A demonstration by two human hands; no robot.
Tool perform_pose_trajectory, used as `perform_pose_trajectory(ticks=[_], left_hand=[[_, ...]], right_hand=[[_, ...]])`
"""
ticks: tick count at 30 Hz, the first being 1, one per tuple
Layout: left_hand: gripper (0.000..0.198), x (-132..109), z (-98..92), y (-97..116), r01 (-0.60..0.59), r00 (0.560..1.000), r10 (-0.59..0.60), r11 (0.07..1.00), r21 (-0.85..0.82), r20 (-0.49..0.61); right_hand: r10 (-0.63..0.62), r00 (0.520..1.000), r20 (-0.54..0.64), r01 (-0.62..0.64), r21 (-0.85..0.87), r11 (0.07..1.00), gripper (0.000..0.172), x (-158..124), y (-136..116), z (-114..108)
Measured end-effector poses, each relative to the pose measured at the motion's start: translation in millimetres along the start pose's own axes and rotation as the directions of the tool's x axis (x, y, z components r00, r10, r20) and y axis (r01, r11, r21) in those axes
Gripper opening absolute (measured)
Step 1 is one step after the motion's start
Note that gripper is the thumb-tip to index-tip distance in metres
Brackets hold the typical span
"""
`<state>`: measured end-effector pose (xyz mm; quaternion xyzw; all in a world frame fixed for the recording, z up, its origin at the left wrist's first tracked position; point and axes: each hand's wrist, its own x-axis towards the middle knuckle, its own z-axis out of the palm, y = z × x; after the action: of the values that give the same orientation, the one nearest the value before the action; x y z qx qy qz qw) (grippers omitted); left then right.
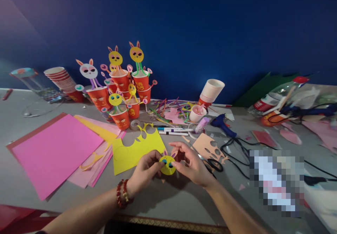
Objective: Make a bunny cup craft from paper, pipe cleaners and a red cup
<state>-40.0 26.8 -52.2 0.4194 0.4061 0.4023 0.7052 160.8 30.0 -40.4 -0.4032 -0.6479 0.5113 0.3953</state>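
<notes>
Both my hands meet over a small yellow paper bunny face (pixel 167 165) with pink ears and dark eyes, held just above the grey table (pixel 168 199). My left hand (pixel 144 171), with a red bead bracelet on the wrist, pinches the face's left edge. My right hand (pixel 191 162) grips its right side, fingers curled and thumb pressing near an eye. A yellow sheet (pixel 131 149) with round cut-outs lies just behind my hands.
Finished bunny cups (pixel 121 118) in red stand at the back left beside stacked red cups (pixel 63 81). Pink and yellow paper sheets (pixel 55 149) lie left. Markers (pixel 173 131), scissors (pixel 214 164), a blue glue gun (pixel 222 123), black cables and white cups (pixel 210 92) crowd the right.
</notes>
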Motion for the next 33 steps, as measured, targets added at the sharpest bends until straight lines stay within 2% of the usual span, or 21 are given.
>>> perform_pose_trajectory(ticks=[3,8,11,16,20,23,26,29,33], left_hand=[[0.044,2.0,-1.5,-1.9,-0.011,1.000,0.010,0.999,-0.040,-0.028],[0.044,2.1,-1.0,0.9,-0.033,0.997,0.030,0.999,-0.041,-0.068],[0.044,1.4,-0.2,2.7,-0.040,0.996,0.034,0.997,-0.064,-0.081],[0.045,2.5,-2.6,-0.2,-0.029,0.997,0.023,0.996,-0.088,-0.072],[0.042,3.8,-3.2,-0.9,-0.014,0.998,0.006,0.993,-0.119,-0.067],[0.040,2.8,-1.5,1.4,-0.014,0.999,0.003,0.977,-0.211,-0.052],[0.038,0.0,0.0,4.8,0.004,1.000,-0.006,0.952,-0.307,-0.006],[0.035,-3.4,0.9,10.0,0.024,0.996,0.006,0.943,-0.332,0.089],[0.035,-5.9,3.4,21.4,0.107,0.962,-0.013,0.937,-0.334,0.272]], right_hand=[[0.035,0.999,0.028,-0.037,0.046,0.998,0.044,0.8,1.0,2.8],[0.108,0.994,0.033,-0.112,0.139,0.984,0.026,2.2,3.7,7.7],[0.133,0.991,0.023,-0.135,0.101,0.986,0.020,2.9,3.1,8.6],[0.143,0.990,0.011,-0.143,0.021,0.990,0.031,3.0,2.5,10.6],[0.138,0.990,0.006,-0.138,0.070,0.988,0.033,1.7,2.7,13.5],[0.114,0.993,0.016,-0.115,0.101,0.988,0.033,0.0,-0.3,13.3],[0.052,0.998,-0.031,-0.047,0.136,0.990,0.034,-1.0,-5.8,11.5],[-0.003,0.996,-0.094,0.020,0.184,0.983,0.031,-0.9,-12.0,11.8],[0.012,0.998,-0.060,0.006,0.296,0.955,0.026,-3.3,-22.5,18.3]])
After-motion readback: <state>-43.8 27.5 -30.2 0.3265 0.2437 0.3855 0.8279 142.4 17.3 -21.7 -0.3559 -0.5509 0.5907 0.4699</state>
